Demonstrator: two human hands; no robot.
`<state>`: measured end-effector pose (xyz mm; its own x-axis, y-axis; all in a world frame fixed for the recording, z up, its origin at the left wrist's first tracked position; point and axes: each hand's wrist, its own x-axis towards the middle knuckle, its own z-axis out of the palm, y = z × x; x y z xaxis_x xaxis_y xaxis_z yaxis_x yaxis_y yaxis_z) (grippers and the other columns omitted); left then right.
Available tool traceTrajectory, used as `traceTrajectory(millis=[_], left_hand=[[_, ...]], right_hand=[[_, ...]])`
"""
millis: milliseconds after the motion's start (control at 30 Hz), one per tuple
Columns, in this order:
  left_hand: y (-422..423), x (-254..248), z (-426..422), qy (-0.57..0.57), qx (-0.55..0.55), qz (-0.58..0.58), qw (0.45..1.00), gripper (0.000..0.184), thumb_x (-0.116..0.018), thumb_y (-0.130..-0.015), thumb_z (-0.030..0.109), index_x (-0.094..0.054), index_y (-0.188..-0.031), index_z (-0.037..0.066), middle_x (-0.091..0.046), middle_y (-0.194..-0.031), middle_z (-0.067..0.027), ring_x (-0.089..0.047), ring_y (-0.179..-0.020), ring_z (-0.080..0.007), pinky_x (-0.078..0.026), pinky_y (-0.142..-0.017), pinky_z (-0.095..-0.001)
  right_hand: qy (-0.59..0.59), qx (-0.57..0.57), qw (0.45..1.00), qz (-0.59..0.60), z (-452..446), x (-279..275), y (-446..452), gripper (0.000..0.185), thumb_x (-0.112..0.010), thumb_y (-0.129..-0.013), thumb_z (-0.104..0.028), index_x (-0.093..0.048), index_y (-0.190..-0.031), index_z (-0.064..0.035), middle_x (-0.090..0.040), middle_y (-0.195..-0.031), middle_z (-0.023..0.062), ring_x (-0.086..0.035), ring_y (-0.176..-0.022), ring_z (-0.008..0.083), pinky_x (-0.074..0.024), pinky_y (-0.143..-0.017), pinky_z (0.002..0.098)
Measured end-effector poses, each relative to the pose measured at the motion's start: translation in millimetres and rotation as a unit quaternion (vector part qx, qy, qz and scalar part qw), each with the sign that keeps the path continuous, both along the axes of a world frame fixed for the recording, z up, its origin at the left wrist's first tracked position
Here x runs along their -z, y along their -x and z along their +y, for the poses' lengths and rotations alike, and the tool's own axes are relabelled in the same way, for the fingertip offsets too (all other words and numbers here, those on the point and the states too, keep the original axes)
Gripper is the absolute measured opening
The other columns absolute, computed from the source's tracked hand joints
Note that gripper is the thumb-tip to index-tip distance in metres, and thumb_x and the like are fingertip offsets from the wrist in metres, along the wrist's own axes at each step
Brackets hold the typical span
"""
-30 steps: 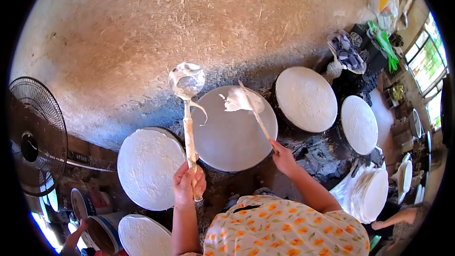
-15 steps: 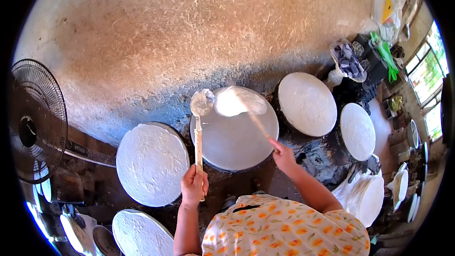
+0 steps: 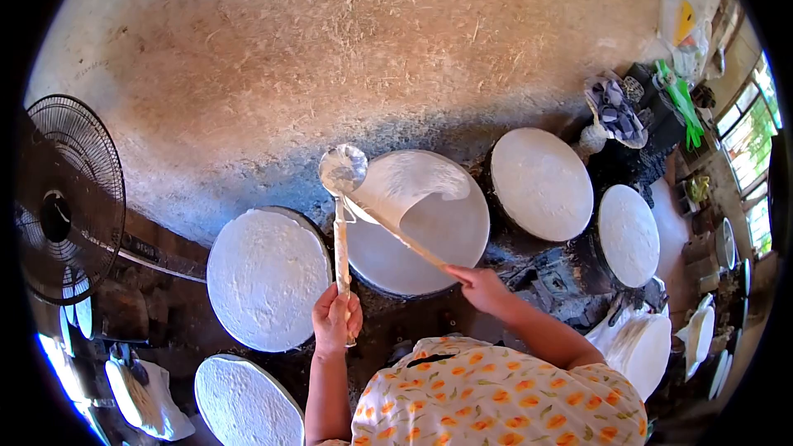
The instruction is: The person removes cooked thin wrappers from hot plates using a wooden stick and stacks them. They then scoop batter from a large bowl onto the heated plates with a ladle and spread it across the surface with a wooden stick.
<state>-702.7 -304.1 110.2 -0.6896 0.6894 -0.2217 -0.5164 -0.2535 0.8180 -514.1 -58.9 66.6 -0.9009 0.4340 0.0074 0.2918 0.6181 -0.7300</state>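
Note:
My left hand [image 3: 334, 320] is closed round the pale, batter-crusted handle of a ladle [image 3: 343, 168], held upright with its round bowl at the left rim of a round griddle [image 3: 446, 235]. My right hand [image 3: 486, 289] grips a thin wooden stick [image 3: 402, 239]. That stick slants up and left across the griddle to the ladle. Its far end meets or overlaps the ladle bowl, so its tip cannot be made out. White batter [image 3: 413, 177] lies in a curved smear over the griddle's upper part, and the lower part shows grey.
White-covered round griddles stand to the left [image 3: 268, 281], lower left [image 3: 246, 405] and right [image 3: 542, 184], with another white disc [image 3: 629, 235] farther right. A black fan [image 3: 70, 198] stands at far left. Behind the griddles rises a rough wall [image 3: 355, 41].
My right hand has swung the stick leftward, bringing its far end to the ladle. White batter now covers more of the griddle's upper left. The ladle has shifted slightly up and left.

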Motion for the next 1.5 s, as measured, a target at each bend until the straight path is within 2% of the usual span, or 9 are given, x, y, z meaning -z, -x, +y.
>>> traceTrajectory(millis=[300,533,700,833,933,1033,1167,1300,1500], left_hand=[[-5.4,-16.8,-4.4,-0.192,0.012,-0.183,0.964,0.034,-0.041,-0.093,0.011,-0.048,-0.120,-0.007,-0.042,-0.064,-0.0014,-0.033,-0.036,-0.0057,-0.031,-0.031,-0.0208],[-22.7,-28.1,10.4,0.068,-0.017,-0.065,0.995,0.012,-0.048,-0.089,0.015,-0.051,-0.093,0.003,-0.046,-0.063,-0.0005,-0.041,-0.041,-0.0064,-0.032,-0.034,-0.0202],[-48.6,-22.1,21.2,0.063,0.010,0.070,0.995,0.017,-0.046,-0.094,0.018,-0.049,-0.087,0.003,-0.044,-0.058,0.0012,-0.040,-0.040,-0.0067,-0.033,-0.034,-0.0211],[-61.0,-14.7,32.6,0.002,-0.060,-0.055,0.997,0.014,-0.049,-0.092,0.017,-0.051,-0.089,0.004,-0.046,-0.058,0.0007,-0.042,-0.040,-0.0072,-0.033,-0.034,-0.0209],[-64.1,-27.3,22.9,0.083,-0.062,0.018,0.994,0.010,-0.047,-0.091,0.013,-0.050,-0.089,0.003,-0.047,-0.061,0.0001,-0.041,-0.040,-0.0075,-0.032,-0.034,-0.0211],[-67.7,-24.5,20.5,0.111,-0.096,0.014,0.989,0.013,-0.045,-0.090,0.009,-0.052,-0.096,0.000,-0.046,-0.063,-0.0011,-0.038,-0.038,-0.0073,-0.031,-0.033,-0.0209],[-72.6,-45.8,8.5,-0.158,-0.090,-0.158,0.971,0.036,-0.047,-0.091,0.014,-0.048,-0.122,-0.006,-0.038,-0.062,0.0017,-0.033,-0.037,-0.0045,-0.030,-0.031,-0.0197],[-84.6,-57.6,13.6,-0.127,-0.147,-0.054,0.980,0.037,-0.047,-0.092,0.017,-0.048,-0.121,-0.006,-0.039,-0.063,0.0004,-0.032,-0.036,-0.0045,-0.029,-0.030,-0.0194],[-98.1,-53.4,29.4,0.013,-0.194,-0.004,0.981,0.033,-0.045,-0.093,0.015,-0.050,-0.119,-0.005,-0.042,-0.064,-0.0007,-0.033,-0.037,-0.0044,-0.031,-0.031,-0.0189]], right_hand=[[0.121,0.059,0.985,-0.108,35.3,14.0,38.6,0.052,-0.050,-0.076,0.005,-0.055,-0.125,-0.0124,-0.064,-0.101,0.0213,-0.064,-0.092,0.0319,-0.0500,-0.077,0.0346],[0.070,0.020,0.994,-0.075,61.2,12.5,-2.3,0.057,-0.050,-0.071,0.010,-0.059,-0.123,-0.0125,-0.064,-0.079,0.0022,-0.050,-0.059,0.0082,-0.0438,-0.058,0.0238],[0.125,-0.031,0.992,0.003,98.5,34.2,44.5,0.058,-0.043,-0.075,0.014,-0.055,-0.127,-0.0087,-0.062,-0.115,0.0133,-0.059,-0.090,0.0158,-0.0435,-0.076,0.0229],[0.151,-0.118,0.974,-0.120,126.0,54.6,3.3,0.054,-0.047,-0.076,0.009,-0.054,-0.127,-0.0088,-0.060,-0.082,0.0030,-0.050,-0.062,0.0077,-0.0416,-0.057,0.0218],[0.056,-0.107,0.989,-0.088,116.8,5.2,2.8,0.049,-0.054,-0.072,0.004,-0.061,-0.118,-0.0097,-0.059,-0.069,0.0150,-0.051,-0.059,0.0122,-0.0438,-0.059,0.0267],[0.121,-0.064,0.990,-0.045,116.0,8.4,35.6,0.051,-0.046,-0.079,0.010,-0.054,-0.126,-0.0072,-0.063,-0.114,0.0127,-0.059,-0.088,0.0109,-0.0442,-0.077,0.0212],[0.155,-0.166,0.961,-0.156,112.8,8.2,47.8,0.055,-0.047,-0.076,0.007,-0.052,-0.129,-0.0066,-0.062,-0.118,0.0112,-0.058,-0.097,0.0124,-0.0432,-0.082,0.0221],[0.142,-0.172,0.927,-0.302,136.2,-24.6,15.5,0.055,-0.046,-0.074,0.005,-0.055,-0.126,-0.0094,-0.062,-0.119,0.0110,-0.059,-0.101,0.0146,-0.0430,-0.087,0.0241],[0.139,-0.073,0.982,-0.104,137.5,-7.8,45.9,0.057,-0.042,-0.076,0.009,-0.055,-0.127,-0.0125,-0.061,-0.119,0.0137,-0.058,-0.110,0.0174,-0.0422,-0.091,0.0248]])
